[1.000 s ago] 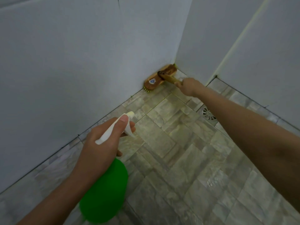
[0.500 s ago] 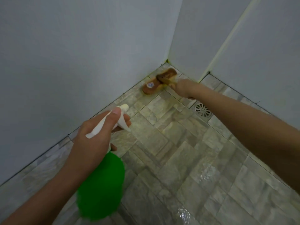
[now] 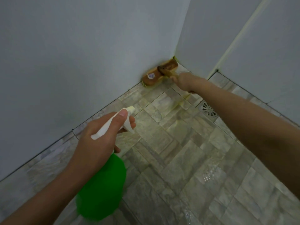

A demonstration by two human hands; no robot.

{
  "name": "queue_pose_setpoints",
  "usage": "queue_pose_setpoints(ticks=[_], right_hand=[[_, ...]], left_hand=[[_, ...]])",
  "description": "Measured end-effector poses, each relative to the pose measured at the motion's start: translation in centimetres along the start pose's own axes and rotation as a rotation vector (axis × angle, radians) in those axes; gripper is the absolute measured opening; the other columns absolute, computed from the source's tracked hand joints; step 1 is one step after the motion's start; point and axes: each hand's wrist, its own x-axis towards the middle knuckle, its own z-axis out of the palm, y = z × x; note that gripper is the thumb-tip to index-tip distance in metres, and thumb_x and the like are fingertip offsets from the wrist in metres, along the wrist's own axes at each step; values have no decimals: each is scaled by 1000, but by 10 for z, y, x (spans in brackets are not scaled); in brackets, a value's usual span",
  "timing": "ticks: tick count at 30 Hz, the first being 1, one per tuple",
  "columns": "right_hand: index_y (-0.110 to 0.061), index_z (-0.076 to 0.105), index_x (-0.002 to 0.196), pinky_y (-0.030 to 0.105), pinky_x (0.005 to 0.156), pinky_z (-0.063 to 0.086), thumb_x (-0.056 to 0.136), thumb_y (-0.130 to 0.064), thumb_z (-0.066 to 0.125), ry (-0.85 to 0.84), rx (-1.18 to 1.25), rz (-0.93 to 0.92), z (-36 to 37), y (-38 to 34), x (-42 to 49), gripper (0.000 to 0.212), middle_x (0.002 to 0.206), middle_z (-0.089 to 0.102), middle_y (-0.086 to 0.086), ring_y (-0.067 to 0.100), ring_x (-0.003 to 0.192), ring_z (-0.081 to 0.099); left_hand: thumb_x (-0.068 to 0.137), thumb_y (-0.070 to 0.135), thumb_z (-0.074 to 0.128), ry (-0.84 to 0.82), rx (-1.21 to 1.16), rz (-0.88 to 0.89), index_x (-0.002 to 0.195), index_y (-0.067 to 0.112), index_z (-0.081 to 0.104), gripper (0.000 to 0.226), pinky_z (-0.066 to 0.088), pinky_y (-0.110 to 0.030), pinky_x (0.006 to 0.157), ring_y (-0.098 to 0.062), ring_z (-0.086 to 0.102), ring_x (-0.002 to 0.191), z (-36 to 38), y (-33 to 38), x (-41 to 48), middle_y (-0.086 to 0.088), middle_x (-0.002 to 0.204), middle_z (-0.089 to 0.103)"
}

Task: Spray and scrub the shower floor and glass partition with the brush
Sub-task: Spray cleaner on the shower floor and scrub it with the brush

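Now the right hand point(image 3: 185, 82) is clamping its grip round the handle of the brush point(image 3: 159, 73), bristles pressing into the floor point(image 3: 186, 159) corner against the wall point(image 3: 81, 62). The left hand point(image 3: 100, 137) is clutching the green spray bottle point(image 3: 102, 189).

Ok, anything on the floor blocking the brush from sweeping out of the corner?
Nothing visible. The brown wooden brush, gripped by the right hand, faces only bare grey floor tiles and a round metal drain.

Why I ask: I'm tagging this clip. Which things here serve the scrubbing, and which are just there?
In use: brush, gripped by the right hand; spray bottle, held by the left hand; floor.
Just there: drain; wall.
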Motion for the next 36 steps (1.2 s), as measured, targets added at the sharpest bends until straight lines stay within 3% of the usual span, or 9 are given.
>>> queue_pose_setpoints(ticks=[2, 5, 9, 15, 18, 22, 26, 30, 36], right_hand=[[4, 55, 101, 29, 65, 36, 105, -36, 19, -10, -111, -48, 2, 17, 4, 54, 67, 39, 5, 23, 58, 43], [-12, 40, 64, 30, 58, 33, 101, -49, 22, -97, -249, -25, -2, 69, -25, 55, 65, 45, 7, 24, 59, 47], [-11, 41, 71, 23, 44, 32, 100, -54, 23, -237, -307, 123, -32, 76, -52, 55, 57, 45, 7, 17, 41, 39], [-1, 53, 95, 30, 53, 42, 101, -52, 19, -33, -211, -20, -15, 17, 22, 61, 76, 55, 16, 26, 55, 50], [-6, 49, 83, 32, 65, 41, 100, -53, 19, -93, -247, -35, -16, 47, 5, 58, 79, 54, 14, 26, 65, 52], [-14, 43, 72, 28, 51, 37, 97, -59, 23, -290, -311, 124, -30, 84, -48, 55, 62, 48, 11, 20, 46, 41], [-17, 40, 68, 34, 62, 45, 102, -48, 19, -129, -273, -37, -14, 48, -15, 51, 67, 50, 10, 25, 60, 51], [-3, 56, 105, 31, 66, 42, 105, -37, 17, -37, -243, -73, 4, 35, 8, 52, 91, 59, 23, 29, 72, 56], [-8, 48, 75, 38, 62, 51, 98, -54, 22, -154, -277, 129, 9, 123, -62, 58, 67, 57, 12, 29, 60, 60]], left_hand=[[94, 47, 47, 3, 0, 4, 91, 26, 78, 38, 55, -27, 49, -2, 73, 87, 3, -1, -2, 12, 94, 78], [92, 45, 47, 23, -51, -16, 87, 27, 78, 36, 55, -26, 49, 2, 69, 69, 1, 5, -6, 12, 89, 78], [90, 50, 49, 25, -88, -60, 93, 22, 79, 41, 55, -39, 56, -5, 73, 89, -5, 6, -3, 11, 94, 79], [89, 49, 50, -23, -59, -31, 91, 20, 79, 41, 53, -22, 48, -3, 73, 92, 11, -3, 1, 11, 94, 78], [90, 47, 48, -44, -55, -7, 88, 21, 79, 40, 52, -20, 50, -4, 73, 87, 15, -4, 0, 12, 93, 78], [86, 45, 50, -27, -107, -33, 78, 32, 79, 33, 52, -18, 47, 2, 70, 73, 12, 6, -1, 15, 85, 78], [90, 49, 58, -51, -65, -31, 80, 33, 79, 28, 53, -18, 48, 3, 69, 72, 12, 4, 2, 16, 87, 78], [88, 56, 53, -73, 15, -7, 89, 39, 77, 30, 55, -26, 52, -1, 69, 71, 18, -8, -2, 14, 93, 77], [91, 58, 59, -69, -65, -36, 84, 32, 80, 34, 56, -25, 52, -1, 70, 78, 18, -3, -4, 14, 94, 78]])
